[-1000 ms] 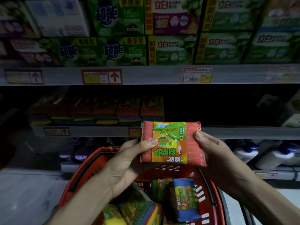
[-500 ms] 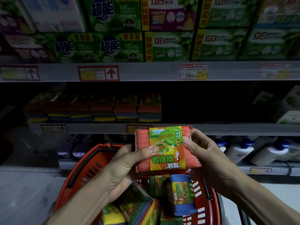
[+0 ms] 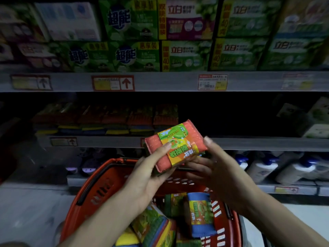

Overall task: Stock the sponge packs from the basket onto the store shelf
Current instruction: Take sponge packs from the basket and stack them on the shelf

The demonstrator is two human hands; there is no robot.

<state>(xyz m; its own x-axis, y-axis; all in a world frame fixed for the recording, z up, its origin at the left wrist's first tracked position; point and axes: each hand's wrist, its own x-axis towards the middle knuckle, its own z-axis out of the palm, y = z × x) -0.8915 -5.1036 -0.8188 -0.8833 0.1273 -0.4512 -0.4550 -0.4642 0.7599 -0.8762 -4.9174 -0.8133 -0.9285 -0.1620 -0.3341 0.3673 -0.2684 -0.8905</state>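
One sponge pack (image 3: 178, 145) is held in the air above the far rim of the red basket (image 3: 99, 177), in front of the edge of the middle shelf (image 3: 258, 143). Its printed face is turned up towards the camera and its long axis rises from lower left to upper right, with the green and orange label wrapped across the short way. The left hand (image 3: 147, 173) grips it, thumb pressed on the label and fingers hidden underneath. The right hand (image 3: 219, 168) lies loosely spread, its fingers reaching under the pack's lower right edge and its thumb lifted beside the right corner; blur hides whether the thumb touches. More packs (image 3: 201, 214) lie in the basket, partly cut off by the bottom of the view. A row of packs (image 3: 124, 120) on the shelf sits in deep shadow, colours barely readable. Green boxes (image 3: 130, 20) above and white bottles (image 3: 258, 168) below are blurred
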